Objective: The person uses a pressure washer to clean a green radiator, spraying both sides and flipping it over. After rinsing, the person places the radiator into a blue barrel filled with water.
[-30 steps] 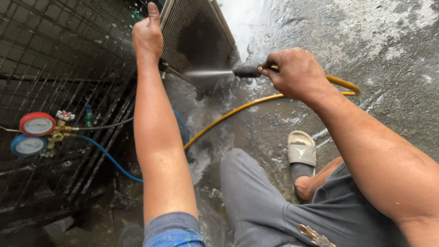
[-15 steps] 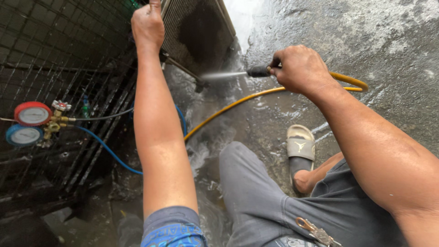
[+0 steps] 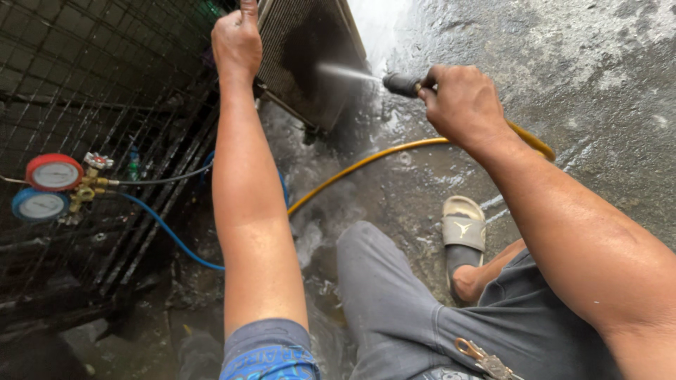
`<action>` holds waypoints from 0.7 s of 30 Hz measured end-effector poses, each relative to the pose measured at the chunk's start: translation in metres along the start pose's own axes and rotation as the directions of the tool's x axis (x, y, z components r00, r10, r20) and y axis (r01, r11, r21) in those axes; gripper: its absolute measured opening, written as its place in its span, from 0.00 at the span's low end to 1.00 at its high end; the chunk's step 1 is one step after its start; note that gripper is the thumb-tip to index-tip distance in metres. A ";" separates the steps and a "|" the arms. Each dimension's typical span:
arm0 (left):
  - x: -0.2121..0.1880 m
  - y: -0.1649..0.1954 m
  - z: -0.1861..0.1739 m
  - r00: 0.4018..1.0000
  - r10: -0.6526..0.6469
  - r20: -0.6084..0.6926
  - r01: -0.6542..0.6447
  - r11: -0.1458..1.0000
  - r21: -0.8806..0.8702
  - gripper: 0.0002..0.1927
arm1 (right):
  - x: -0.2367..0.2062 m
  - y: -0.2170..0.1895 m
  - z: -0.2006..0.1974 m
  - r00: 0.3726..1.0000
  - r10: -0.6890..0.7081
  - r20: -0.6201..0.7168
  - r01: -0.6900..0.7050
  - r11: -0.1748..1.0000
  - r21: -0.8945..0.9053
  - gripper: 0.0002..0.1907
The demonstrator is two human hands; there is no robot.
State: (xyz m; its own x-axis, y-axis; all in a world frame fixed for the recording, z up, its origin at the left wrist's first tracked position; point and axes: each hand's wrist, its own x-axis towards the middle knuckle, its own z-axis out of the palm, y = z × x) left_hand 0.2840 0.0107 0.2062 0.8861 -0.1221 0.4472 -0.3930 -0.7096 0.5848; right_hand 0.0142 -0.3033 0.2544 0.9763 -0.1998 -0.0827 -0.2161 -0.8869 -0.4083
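R hand (image 3: 461,104) w/ grip clamped on black spray nozzle (image 3: 403,84), yellow hose (image 3: 366,163) trailing behind across wet concrete floor (image 3: 577,84). Jet hits finned coil panel (image 3: 310,49), which stands upright. L hand (image 3: 236,39) grips panel's top edge, fingers closed on it. Manifold gauges (image 3: 49,184), red & blue, hang on wire grille (image 3: 84,77) at left.
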 end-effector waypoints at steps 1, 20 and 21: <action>0.000 0.000 0.000 1.000 0.003 -0.002 -0.003 1.000 0.006 0.42 | 0.000 0.001 -0.001 0.997 0.014 0.069 -0.015 1.000 0.010 0.12; 0.000 0.002 -0.003 1.000 -0.022 -0.007 0.022 0.999 0.023 0.41 | -0.004 0.012 -0.009 0.999 -0.036 0.009 0.035 0.997 0.065 0.12; 0.000 0.002 -0.003 0.999 -0.034 -0.002 0.034 0.999 0.022 0.42 | -0.005 0.012 -0.009 0.999 -0.038 0.011 0.037 0.998 0.054 0.12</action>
State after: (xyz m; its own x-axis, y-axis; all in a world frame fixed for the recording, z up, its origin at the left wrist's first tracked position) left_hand 0.2824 0.0112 0.2093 0.8984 -0.0969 0.4283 -0.3574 -0.7282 0.5848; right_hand 0.0069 -0.3165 0.2587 0.9839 -0.1614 -0.0773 -0.1788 -0.8700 -0.4594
